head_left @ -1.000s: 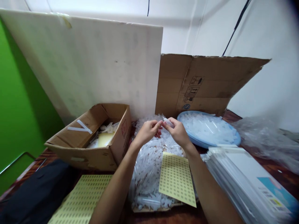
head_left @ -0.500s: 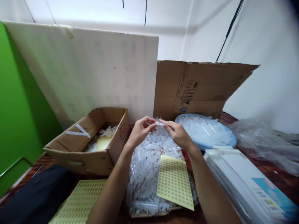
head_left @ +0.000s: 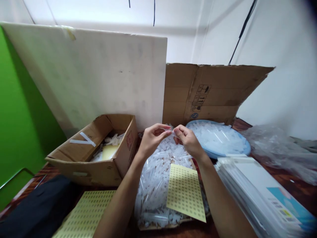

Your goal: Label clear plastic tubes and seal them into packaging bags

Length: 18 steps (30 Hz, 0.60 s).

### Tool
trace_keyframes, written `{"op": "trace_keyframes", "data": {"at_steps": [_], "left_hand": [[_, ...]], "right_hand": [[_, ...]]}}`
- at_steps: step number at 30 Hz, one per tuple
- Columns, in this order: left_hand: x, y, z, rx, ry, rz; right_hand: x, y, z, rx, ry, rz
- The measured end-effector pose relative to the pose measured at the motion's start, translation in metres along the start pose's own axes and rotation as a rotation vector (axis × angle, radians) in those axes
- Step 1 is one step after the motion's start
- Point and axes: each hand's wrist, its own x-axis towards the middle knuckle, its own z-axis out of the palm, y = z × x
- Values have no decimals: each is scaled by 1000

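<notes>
My left hand (head_left: pixel 154 138) and my right hand (head_left: pixel 187 139) meet at the centre, fingertips close together. Between them they pinch a small clear plastic piece (head_left: pixel 173 131), mostly covered by the fingers. Below lies a heap of small clear and white plastic pieces (head_left: pixel 156 181) on a cardboard base. A yellow sheet (head_left: pixel 186 191) with rows of small round stickers rests on the heap, near my right forearm. Another such sheet (head_left: pixel 85 211) lies to the left of my left forearm.
An open cardboard box (head_left: pixel 92 172) stands at left, a black cloth (head_left: pixel 42 205) before it. A blue basin (head_left: pixel 247 150) of clear pieces sits at right, behind stacked white panels (head_left: pixel 260 185). Plastic bags (head_left: pixel 277 148) lie far right. A cardboard sheet (head_left: pixel 210 92) stands behind.
My right hand has curled its fingers more and turned around the small piece. Both hands have shifted slightly to the right.
</notes>
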Motion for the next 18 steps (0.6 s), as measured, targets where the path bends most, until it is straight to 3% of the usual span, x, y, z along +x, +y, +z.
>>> {"op": "trace_keyframes", "data": {"at_steps": [6, 12, 16, 18], "left_hand": [[1, 3, -2, 9, 228, -70], [1, 8, -6, -12, 198, -45], [2, 7, -5, -9, 213, -41], [1, 7, -5, -33, 200, -21]], "right_hand": [[-1, -9, 11, -97, 158, -132], [-1, -12, 17, 53, 141, -4], [-2, -15, 15, -68, 165, -90], [-2, -16, 14, -41, 125, -56]]}}
